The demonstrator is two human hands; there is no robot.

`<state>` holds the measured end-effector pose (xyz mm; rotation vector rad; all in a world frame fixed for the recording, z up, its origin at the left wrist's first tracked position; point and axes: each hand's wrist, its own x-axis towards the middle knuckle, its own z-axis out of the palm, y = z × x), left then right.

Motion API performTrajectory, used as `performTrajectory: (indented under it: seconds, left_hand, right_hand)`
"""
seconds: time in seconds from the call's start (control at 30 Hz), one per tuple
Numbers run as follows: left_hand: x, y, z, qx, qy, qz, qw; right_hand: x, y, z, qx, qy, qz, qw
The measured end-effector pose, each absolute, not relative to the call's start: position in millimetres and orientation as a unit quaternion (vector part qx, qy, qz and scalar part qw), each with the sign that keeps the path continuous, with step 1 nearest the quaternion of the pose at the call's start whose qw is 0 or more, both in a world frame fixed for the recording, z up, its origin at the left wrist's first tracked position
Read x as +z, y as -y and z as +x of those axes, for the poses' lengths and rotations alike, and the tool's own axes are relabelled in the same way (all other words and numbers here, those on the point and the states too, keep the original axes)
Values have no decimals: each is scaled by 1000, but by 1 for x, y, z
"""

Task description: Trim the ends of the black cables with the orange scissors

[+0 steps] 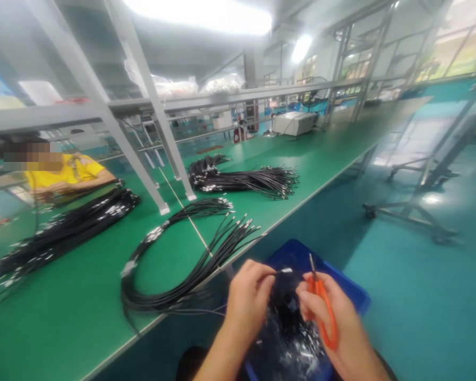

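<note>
My left hand (249, 296) pinches a thin black cable near its end, and the white connector tip (286, 270) sticks out to the right past the fingers. The cable trails left from my hand toward the table edge. In my right hand (335, 301) is a pair of orange-handled scissors (328, 317), their short metal blades pointing up, a little apart from the tip. Beneath both hands sits a blue bin (351, 288) with dark and whitish bits in it. On the green table beside my left hand lies a curved bundle of black cables (133, 288), taped in places.
More black cable bundles lie on the green table (83, 301), one further back (246, 180) and one at left (75, 222). Grey shelf posts (143, 148) rise from it. Across the table sits a person in yellow (79, 172). A wheeled metal frame (416, 206) stands at right.
</note>
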<state>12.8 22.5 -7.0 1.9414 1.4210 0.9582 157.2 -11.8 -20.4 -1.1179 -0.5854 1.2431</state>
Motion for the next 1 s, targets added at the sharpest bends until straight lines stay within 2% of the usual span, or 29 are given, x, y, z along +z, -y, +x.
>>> performTrajectory:
  seconds: [0.2,0.37,1.0]
  left_hand:
    - [12,-2,-10,411,-512,688,308]
    - [5,8,-10,412,-492,661,388]
    - [-1,14,-9,430,-518,561,481]
  right_hand:
    - [1,19,135,550,271,-462,641]
    - [6,22,119,538,252,-429,680]
    - [11,20,105,535,268,-424,679]
